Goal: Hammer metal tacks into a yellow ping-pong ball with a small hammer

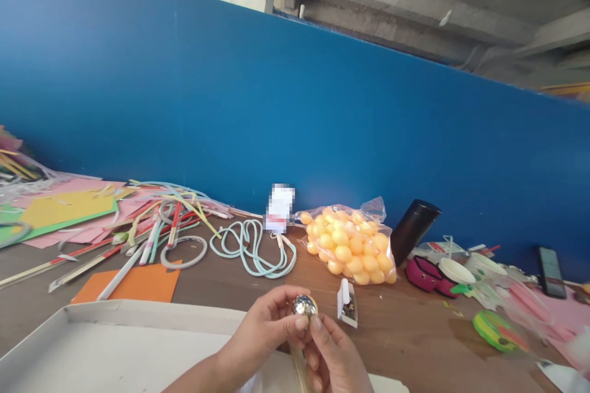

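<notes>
Both hands close around a silver ball

Nearest my head camera, I have the left hand and right hand together, low in view. Thumbs and fingers of both pinch a shiny silver ball with a sliver of orange along its edge. A pale, slender wooden stick runs down from just below it; I can't tell whether the right fingers also grip that.

To the left of the hands I see a shallow white open box; near the right hand, a small white carton with its flap raised holds tiny dark bits. All this sits on a brown wood-grain table.

Further out, I get a flat orange sheet, a looped pale-blue cord and a clear plastic bag of glossy orange balls. Just right of the bag, a black cylinder leans. Behind everything I see a blue panel wall.
</notes>
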Tool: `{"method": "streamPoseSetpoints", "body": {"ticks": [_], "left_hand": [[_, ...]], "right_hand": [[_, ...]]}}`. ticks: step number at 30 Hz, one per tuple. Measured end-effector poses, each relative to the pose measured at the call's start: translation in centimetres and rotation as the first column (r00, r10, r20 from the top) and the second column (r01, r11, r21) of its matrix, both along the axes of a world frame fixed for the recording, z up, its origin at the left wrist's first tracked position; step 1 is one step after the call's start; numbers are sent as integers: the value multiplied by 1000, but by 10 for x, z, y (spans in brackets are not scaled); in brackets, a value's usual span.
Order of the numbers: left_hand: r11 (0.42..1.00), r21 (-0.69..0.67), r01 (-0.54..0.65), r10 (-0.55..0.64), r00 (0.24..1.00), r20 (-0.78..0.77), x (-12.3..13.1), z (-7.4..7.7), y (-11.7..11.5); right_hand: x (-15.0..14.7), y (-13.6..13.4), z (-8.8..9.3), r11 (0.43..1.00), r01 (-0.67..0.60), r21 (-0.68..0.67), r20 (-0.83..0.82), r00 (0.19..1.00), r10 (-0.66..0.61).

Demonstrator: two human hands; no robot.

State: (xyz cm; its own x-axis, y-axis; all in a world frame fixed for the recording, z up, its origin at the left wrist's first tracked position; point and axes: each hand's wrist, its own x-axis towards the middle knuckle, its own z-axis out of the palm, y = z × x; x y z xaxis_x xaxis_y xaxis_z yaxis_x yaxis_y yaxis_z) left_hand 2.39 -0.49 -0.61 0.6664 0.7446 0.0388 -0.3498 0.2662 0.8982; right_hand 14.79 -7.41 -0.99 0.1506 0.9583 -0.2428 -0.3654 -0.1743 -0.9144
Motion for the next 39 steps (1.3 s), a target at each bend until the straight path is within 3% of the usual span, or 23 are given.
{"method": "streamPoseSetpoints", "body": {"ticks": [4, 7, 10, 13, 16, 19, 27, 39], "left_hand": [[1000, 3, -18, 18, 1000, -7, 0, 6, -1], [992, 12, -122, 122, 991, -45, 0, 10, -1], [971, 2, -238, 237, 969, -69, 0, 11, 2], [954, -4, -301, 298, 946, -127, 0, 11, 6], [953, 3, -304, 301, 941, -152, 0, 11, 7], [960, 3, -279, 276, 950, -145, 0, 11, 5], [963, 14, -267, 267, 955, -133, -1, 8, 3], [967, 40, -250, 253, 959, -128, 3, -2, 3]], "right_hand": [[0, 2, 2, 1000, 12, 6, 120, 993, -13], [5, 0, 7, 982, 170, 83, 323, 928, -188], [18, -4, 17, 893, 401, 204, 426, 785, -450], [42, -7, 27, 797, 518, 312, 592, 550, -589], [69, -4, 26, 788, 518, 331, 782, 317, -537], [87, 3, 16, 858, 453, 243, 921, 169, -351], [94, 11, -8, 933, 355, 62, 990, 100, -104], [95, 24, 3, 956, 286, -68, 995, -52, 86]]}}
